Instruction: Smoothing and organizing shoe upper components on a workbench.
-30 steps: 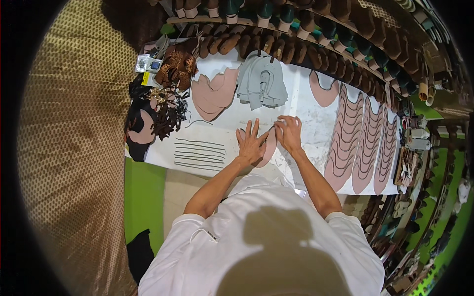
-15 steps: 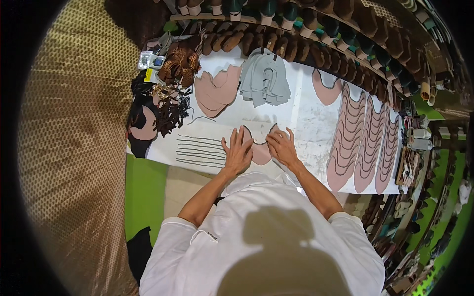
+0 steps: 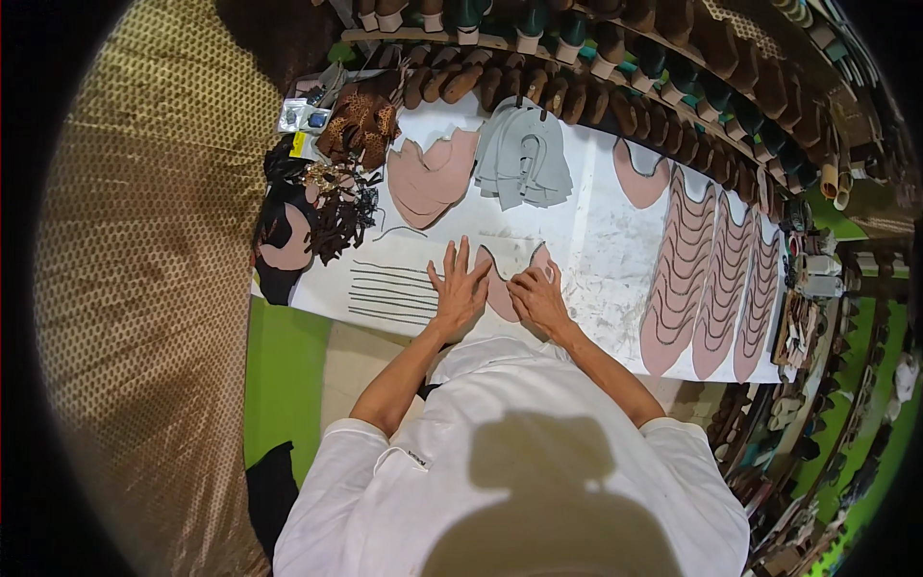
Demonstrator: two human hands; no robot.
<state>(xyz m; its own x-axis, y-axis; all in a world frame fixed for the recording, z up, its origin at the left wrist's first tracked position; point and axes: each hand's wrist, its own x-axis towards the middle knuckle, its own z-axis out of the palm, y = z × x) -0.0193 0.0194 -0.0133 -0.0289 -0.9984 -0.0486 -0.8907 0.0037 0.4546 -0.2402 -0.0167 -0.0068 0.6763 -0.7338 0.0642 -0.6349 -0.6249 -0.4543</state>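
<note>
A pink U-shaped shoe-upper piece (image 3: pixel 498 296) lies flat at the table's near edge, its notch facing away from me. Dark trim shows along its inner edge near the tips. My left hand (image 3: pixel 462 291) rests on its left side, fingers stretched and spread. My right hand (image 3: pixel 537 296) presses bent fingers, held together, onto the right inner edge; whatever sits under the fingertips is hidden. Left of my left hand, several thin dark strips (image 3: pixel 392 286) lie in parallel rows. Another dark strip (image 3: pixel 400 230) curves above them.
Overlapping pink pieces with dark-trimmed edges (image 3: pixel 665 332) form columns on the right; a single one (image 3: pixel 639 183) lies behind. Stacked pink pieces (image 3: pixel 433 188) and grey pieces (image 3: pixel 519 159) are farther back. Dark scraps (image 3: pixel 341 216) crowd the left end. Shoe racks (image 3: pixel 615 72) line the back.
My right hand has slid down and slightly left along the piece's inner edge, with fingers more bent. My left hand stays on the left side, fingers still spread.
</note>
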